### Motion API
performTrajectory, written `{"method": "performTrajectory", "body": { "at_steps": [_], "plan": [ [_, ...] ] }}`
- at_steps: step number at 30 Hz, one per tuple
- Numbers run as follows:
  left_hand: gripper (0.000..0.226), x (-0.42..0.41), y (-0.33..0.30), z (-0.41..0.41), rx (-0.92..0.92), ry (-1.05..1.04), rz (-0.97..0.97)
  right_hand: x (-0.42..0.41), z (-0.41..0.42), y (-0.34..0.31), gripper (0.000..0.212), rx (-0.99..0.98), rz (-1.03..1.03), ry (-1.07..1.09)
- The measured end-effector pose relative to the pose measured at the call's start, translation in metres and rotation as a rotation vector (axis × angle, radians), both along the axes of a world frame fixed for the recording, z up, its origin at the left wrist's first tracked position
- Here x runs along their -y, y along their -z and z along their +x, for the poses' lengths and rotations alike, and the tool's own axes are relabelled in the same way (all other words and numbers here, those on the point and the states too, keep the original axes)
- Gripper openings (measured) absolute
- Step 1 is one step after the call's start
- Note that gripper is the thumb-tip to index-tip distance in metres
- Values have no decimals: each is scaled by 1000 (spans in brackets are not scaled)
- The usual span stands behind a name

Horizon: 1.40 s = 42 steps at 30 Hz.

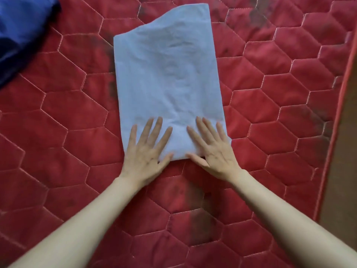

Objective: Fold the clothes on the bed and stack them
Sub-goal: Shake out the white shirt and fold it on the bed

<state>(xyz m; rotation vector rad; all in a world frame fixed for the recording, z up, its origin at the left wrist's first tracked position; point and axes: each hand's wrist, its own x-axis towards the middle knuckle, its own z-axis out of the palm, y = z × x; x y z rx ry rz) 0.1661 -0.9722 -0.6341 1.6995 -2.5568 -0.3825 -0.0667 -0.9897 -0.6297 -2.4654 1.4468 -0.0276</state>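
Pale blue garment [168,84]: folded into a long narrow panel, lying flat on the bed [270,117], approx. centre of view. Long axis runs away from the person. Far edge is uneven: right corner reaches higher, left side is cut lower w/ a curved slope between. Light creases across the mid section.

Left hand [144,151]: palm down on the near-left corner of the garment. Fingers [148,130] straight and spread wide, pressing flat on the fabric; nothing gripped. Thumb lies along the near edge.

Right hand [214,149]: palm down on the near-right corner, mirror position. Fingers straight, spread, flat on the fabric; nothing gripped. Thumb points inward at the near edge, tip close to the left thumb, not touching.

Both forearms bare, entering from the bottom corners of view.

Bed cover: red quilted, hexagon stitch pattern, w/ dark smudged patches in places. Dark blue cloth [21,31]: bunched at top-left corner of view, well apart from the garment. Bed's right edge shows red piping; brown floor [342,171] beyond it.
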Motion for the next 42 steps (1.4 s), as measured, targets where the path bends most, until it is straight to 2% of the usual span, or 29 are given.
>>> {"method": "performTrajectory", "body": {
  "at_steps": [3,6,10,14,17,19,22,25,28,33,37,42],
  "plan": [
    [78,-13,14,23,89,9,19,-12,-23,6,71,-93,-10,9],
    [80,-7,14,36,113,49,-37,-8,-33,10,65,-93,-115,-18],
    [64,-5,5,39,72,164,-169,-6,-32,9,38,-19,-384,-33],
    [45,-7,-2,40,16,158,-337,-3,-36,-4,26,65,-454,-24],
    [26,-3,-14,43,-87,143,-389,2,-35,-25,25,164,-380,-14],
    [23,1,-27,49,-200,166,-388,5,-35,-46,27,211,-285,32],
    [38,4,-56,60,-317,245,-346,13,-39,-81,13,275,-81,86],
    [49,12,-85,73,-388,305,-234,29,-45,-111,6,421,184,196],
    [45,34,-110,79,-562,95,-81,59,-45,-127,5,578,293,331],
    [28,110,-115,81,-700,-313,10,135,-25,-119,13,693,180,528],
    [22,179,-83,79,-697,-555,124,201,0,-85,20,689,116,637],
    [14,218,-31,74,-657,-747,249,248,20,-38,24,651,174,694]
  ]
}}
